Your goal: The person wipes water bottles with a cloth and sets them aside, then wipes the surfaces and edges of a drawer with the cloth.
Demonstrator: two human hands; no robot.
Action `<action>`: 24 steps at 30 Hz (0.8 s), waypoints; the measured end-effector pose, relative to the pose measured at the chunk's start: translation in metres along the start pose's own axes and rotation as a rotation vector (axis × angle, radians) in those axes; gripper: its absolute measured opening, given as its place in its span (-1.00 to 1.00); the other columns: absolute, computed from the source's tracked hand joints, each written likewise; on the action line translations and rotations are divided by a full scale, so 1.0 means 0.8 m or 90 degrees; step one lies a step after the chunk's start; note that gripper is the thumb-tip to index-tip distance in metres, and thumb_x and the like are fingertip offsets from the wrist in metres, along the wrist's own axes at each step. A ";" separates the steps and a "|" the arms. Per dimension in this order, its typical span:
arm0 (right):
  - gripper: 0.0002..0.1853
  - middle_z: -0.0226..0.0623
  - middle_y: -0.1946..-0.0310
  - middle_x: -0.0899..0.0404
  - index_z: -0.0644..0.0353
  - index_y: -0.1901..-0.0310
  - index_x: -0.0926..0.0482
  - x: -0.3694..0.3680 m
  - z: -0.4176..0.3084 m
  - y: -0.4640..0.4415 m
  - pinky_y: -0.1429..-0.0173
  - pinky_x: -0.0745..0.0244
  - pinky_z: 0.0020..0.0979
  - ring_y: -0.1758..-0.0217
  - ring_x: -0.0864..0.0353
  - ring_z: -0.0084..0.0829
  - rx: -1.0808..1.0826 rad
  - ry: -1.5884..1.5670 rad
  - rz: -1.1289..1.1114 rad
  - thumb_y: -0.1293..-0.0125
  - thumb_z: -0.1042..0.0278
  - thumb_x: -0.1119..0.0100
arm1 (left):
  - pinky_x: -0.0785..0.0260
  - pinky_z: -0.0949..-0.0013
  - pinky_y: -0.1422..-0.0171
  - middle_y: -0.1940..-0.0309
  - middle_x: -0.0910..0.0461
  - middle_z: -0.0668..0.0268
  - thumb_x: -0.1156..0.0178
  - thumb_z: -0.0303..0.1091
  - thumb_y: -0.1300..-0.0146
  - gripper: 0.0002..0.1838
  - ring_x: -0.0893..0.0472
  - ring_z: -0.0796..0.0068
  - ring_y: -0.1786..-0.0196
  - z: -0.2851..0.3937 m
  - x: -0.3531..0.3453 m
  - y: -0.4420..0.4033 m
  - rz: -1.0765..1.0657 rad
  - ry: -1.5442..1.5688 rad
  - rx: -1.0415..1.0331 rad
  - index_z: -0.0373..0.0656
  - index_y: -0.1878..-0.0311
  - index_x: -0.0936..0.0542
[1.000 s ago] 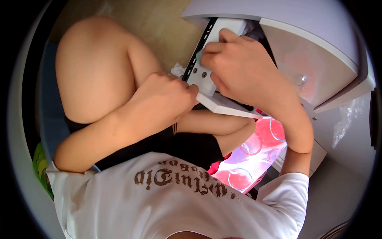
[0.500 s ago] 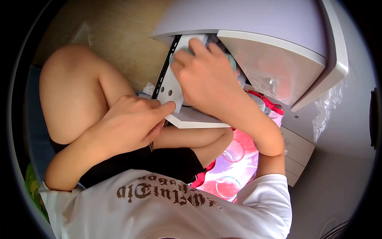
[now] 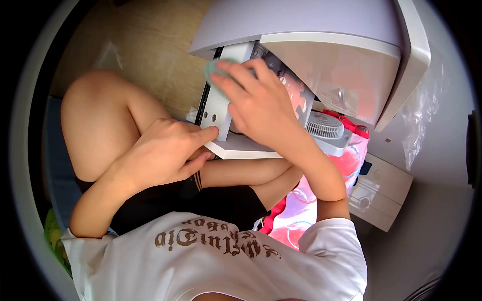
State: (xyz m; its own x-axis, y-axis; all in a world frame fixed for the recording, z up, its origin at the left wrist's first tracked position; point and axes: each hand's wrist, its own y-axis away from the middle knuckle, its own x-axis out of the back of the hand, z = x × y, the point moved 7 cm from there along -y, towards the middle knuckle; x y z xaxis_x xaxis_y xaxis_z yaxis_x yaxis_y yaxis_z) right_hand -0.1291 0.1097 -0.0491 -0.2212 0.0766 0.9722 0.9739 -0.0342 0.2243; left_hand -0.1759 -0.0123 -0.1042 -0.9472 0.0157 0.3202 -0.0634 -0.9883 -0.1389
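Note:
My right hand [image 3: 261,95] is closed on a pale green, soft-looking cloth [image 3: 212,71], blurred by motion, above the side wall of an open white drawer [image 3: 228,113]. I cannot see the cloth's full shape. At the near left corner of the drawer front [image 3: 246,152], my left hand [image 3: 170,153] grips the edge, index finger on top and thumb below, the other fingers curled. A black slide rail runs along the drawer's outer side. Inside lie dark and pink items [image 3: 293,93], partly covered by my right hand and forearm.
Above the drawer is a white cabinet [image 3: 301,17] with a second, angled front [image 3: 336,65]. To the right are a small grey-white fan [image 3: 324,126], a pink patterned bag [image 3: 301,215] with red trim, a white box [image 3: 379,193] and clear plastic wrap [image 3: 415,125]. My bent legs are below.
My right hand has drawn the green cloth out toward the drawer's left side, so more of it shows. The view has shifted slightly, uncovering the fan. My left hand keeps its place on the drawer.

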 end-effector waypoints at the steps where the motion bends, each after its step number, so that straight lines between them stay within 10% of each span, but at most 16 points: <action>1: -0.43 -0.33 -0.28 -0.62 0.19 -0.16 -0.71 0.003 0.009 0.004 -0.12 -0.65 -0.18 -0.15 -0.54 -0.09 -0.026 0.049 0.065 0.01 0.59 -0.29 | -0.39 -0.07 0.27 0.48 -0.58 0.13 -0.36 -0.43 -0.26 -0.78 -0.63 -0.09 0.36 0.001 0.001 0.000 0.009 0.011 0.003 -0.20 0.10 -0.53; 20: -0.30 -0.26 -0.44 -0.52 0.10 -0.30 -0.70 -0.008 0.031 0.059 -0.31 -0.58 -0.16 -0.26 -0.55 -0.06 -0.122 -0.255 0.234 -0.01 0.68 -0.25 | -0.40 0.07 0.29 0.55 -0.55 0.18 -0.46 -0.33 -0.24 -0.76 -0.61 0.12 0.45 0.000 0.001 -0.018 -0.049 0.020 0.092 -0.19 0.16 -0.60; 24: -0.32 -0.24 -0.35 -0.61 0.12 -0.23 -0.74 -0.020 0.016 0.084 -0.32 -0.58 -0.16 -0.20 -0.62 -0.05 -0.041 -0.450 0.075 0.05 0.68 -0.24 | -0.40 0.08 0.30 0.56 -0.55 0.18 -0.46 -0.33 -0.22 -0.75 -0.61 0.14 0.47 -0.003 -0.001 -0.021 -0.061 0.013 0.107 -0.19 0.15 -0.61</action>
State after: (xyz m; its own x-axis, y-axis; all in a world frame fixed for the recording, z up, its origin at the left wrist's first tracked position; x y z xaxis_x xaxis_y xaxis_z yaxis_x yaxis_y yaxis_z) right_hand -0.0598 0.1188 -0.0502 -0.0087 0.6952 0.7188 0.9797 -0.1382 0.1455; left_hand -0.1750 0.0045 -0.1045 -0.9454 0.1123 0.3059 -0.1017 -0.9935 0.0506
